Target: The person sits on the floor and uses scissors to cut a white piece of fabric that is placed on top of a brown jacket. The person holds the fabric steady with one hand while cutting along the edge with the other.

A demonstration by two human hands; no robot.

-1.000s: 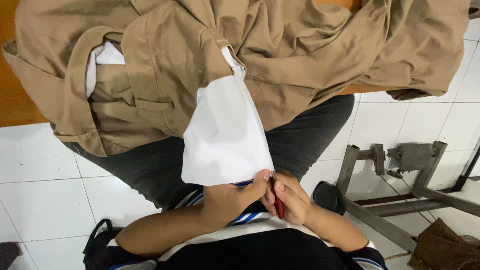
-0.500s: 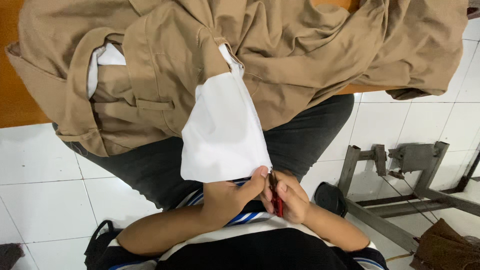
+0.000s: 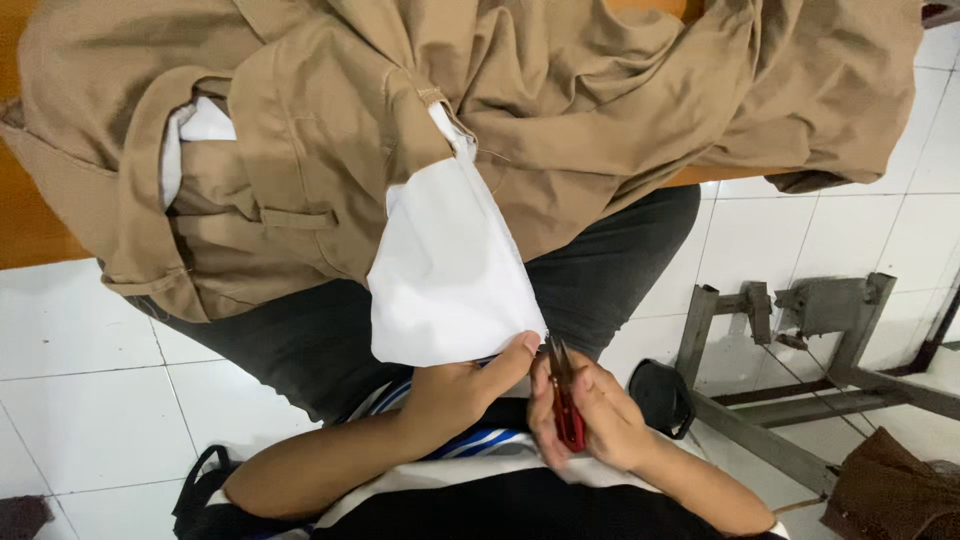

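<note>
White pocket lining (image 3: 447,275) is the landmark: it hangs out of the khaki trousers (image 3: 500,110) and lies over the person's dark-trousered lap.

- Left hand (image 3: 455,388): just below the lining's bottom edge. Thumb tip presses the lower right corner of the lining from the front; the other fingers are curled together behind the cloth, so it is pinched on that corner. Forearm runs down-left from the lining.
- Right hand (image 3: 590,415): just right of and below that same corner, touching the left thumb. Fingers folded together around the red thread snips (image 3: 566,400), clamped on the red handle.
- Snips: upright, blades pointing up at the lining's corner, tips just beside it. Blades look slightly apart; cannot tell whether they touch the cloth or any thread.
- Khaki trousers: bunched above the lining and spread across the whole top of the view, waistband to the left of the lining with a second patch of white showing inside it.
- Orange-brown table (image 3: 30,225): visible left of the lining, under the khaki cloth.
- White tiled floor (image 3: 80,350): below-left and right of the lining.
- Grey metal frame (image 3: 790,330): well right of the lining, standing on the tiles.
- Brown cloth heap (image 3: 890,490): far lower right of the lining, beside the frame.
</note>
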